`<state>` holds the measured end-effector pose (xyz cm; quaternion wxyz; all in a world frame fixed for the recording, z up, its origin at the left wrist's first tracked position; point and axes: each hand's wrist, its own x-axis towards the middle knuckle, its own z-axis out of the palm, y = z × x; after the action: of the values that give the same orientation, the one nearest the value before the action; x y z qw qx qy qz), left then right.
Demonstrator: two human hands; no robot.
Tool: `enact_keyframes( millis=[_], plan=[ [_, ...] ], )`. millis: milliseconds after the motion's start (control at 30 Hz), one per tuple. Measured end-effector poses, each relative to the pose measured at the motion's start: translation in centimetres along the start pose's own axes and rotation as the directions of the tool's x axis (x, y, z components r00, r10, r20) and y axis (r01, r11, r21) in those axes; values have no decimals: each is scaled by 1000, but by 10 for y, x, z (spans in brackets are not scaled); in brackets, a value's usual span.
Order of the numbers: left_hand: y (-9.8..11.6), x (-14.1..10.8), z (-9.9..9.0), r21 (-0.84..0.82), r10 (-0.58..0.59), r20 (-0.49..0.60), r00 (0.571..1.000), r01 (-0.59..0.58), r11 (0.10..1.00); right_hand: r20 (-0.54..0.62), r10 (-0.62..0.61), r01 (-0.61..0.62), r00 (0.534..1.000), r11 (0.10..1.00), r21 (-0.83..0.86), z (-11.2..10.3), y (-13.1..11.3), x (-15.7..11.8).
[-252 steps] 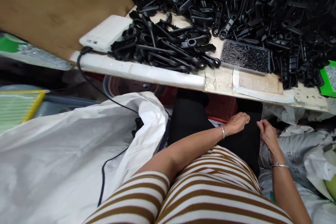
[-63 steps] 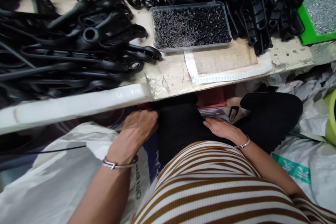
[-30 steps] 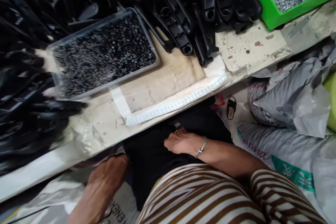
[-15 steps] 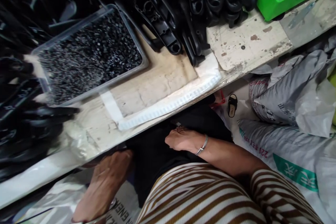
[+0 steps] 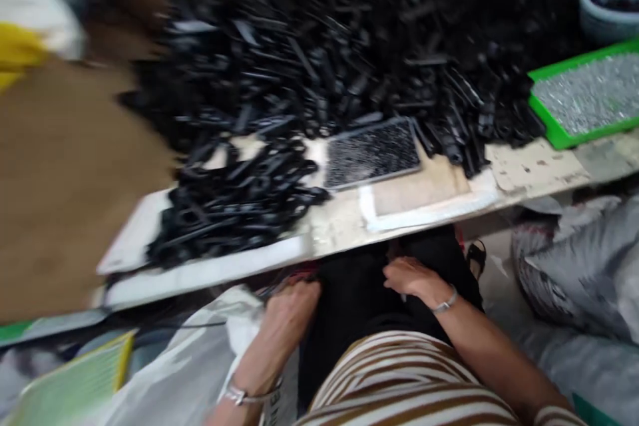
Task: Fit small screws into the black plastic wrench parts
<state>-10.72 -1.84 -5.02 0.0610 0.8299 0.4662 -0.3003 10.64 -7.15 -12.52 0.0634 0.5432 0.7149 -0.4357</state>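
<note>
My left hand (image 5: 293, 309), a bracelet at its wrist, hangs below the front edge of the workbench beside my left thigh. It is blurred, with its fingertips hidden from me. Over the black trousers (image 5: 357, 299) on my lap rests my right hand (image 5: 412, 277), its fingers curled in. Whatever those fingers may hold is hidden. Above the hands, on the bench, a shallow clear tray (image 5: 372, 183) holds many small black pieces. A pale cloth (image 5: 424, 218) lies at the bench edge in front of the tray.
Black plastic parts (image 5: 279, 73) form a large heap across the bench, with a smaller pile (image 5: 239, 206) nearer me. At right stand a green bin (image 5: 559, 136) of metal pins and a blue-grey bowl (image 5: 599, 23). Sacks (image 5: 574, 266) fill the floor at right; a white bag (image 5: 184, 359) is at left.
My view has swung left and back, showing more of the bench and a brown surface at left. Both hands stay low by my lap, the right one still curled.
</note>
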Motion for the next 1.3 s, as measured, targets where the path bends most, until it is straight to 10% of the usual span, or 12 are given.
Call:
enact_keyframes(
  millis=[233, 467, 633, 800, 967, 1100, 1300],
  plan=[
    [15, -10, 12, -123, -11, -157, 988, -8, 992, -95, 38, -52, 995, 987, -150, 8, -1, -4],
    [26, -22, -4, -196, 293, -261, 920, -348, 917, -172, 48, -70, 984, 990, -123, 8, -4, -21],
    [23, -24, -39, -158, 332, -667, 667, -562, 812, -178, -16, 28, 984, 997, 65, -15, -15, -56],
    [5, -8, -66, -123, 73, -877, 475, -369, 921, -229, -21, 149, 973, 815, 560, -70, -36, -91],
    [3, 19, -85, -82, 23, -875, 484, -194, 978, -589, -18, -47, 808, 994, -95, -135, -74, -50],
    [2, 28, -92, -136, -4, -851, 526, -212, 968, -502, -32, -244, 864, 846, -474, -161, -107, -7],
    [-10, 29, -92, -198, -43, -837, 546, -229, 953, -483, -26, -241, 875, 842, -483, -158, -117, 4]
  ],
)
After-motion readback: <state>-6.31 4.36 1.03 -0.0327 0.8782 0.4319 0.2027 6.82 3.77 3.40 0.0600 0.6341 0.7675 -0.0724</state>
